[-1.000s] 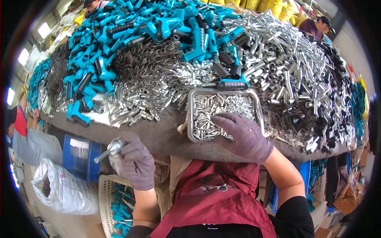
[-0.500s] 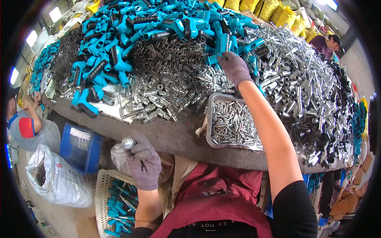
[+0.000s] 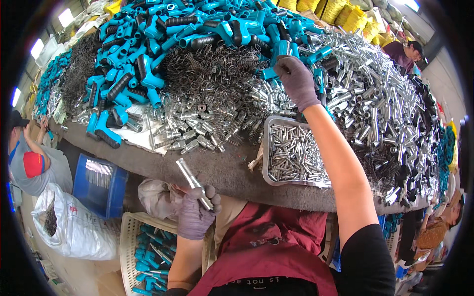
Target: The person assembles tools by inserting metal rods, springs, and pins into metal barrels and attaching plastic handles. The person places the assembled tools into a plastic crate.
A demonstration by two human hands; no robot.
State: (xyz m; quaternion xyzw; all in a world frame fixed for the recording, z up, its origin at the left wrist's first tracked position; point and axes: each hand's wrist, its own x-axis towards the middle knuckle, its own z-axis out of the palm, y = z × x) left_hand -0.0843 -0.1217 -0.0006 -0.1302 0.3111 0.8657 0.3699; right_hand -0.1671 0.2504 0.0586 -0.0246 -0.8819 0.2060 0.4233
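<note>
In a grey glove, my left hand [image 3: 195,213] is closed around a shiny metal tube [image 3: 187,172], its far end pointing up and left. My right hand [image 3: 299,85], also gloved, reaches over the heap with its fingertips pinched together by the pistol-shaped teal tool housings [image 3: 282,48]. Whatever it pinches is too small or hidden to make out. Below its wrist lies a metal tray [image 3: 267,165] of small metal pins [image 3: 294,153]. Dark coil springs [image 3: 207,74] and metal fittings [image 3: 190,130] are piled left of that hand.
Loose metal tubes [image 3: 368,93] cover the table's right side. By the table's left edge are a blue bin [image 3: 106,197], a white sack [image 3: 74,232] and a cream basket [image 3: 127,251] of teal parts. Co-workers are at the left [image 3: 37,165], far right [image 3: 407,54] and lower right [image 3: 434,232].
My left hand has shifted right and turned the tube, so its length now shows instead of its end. My right hand has moved slightly up and right, fingers still pinched.
</note>
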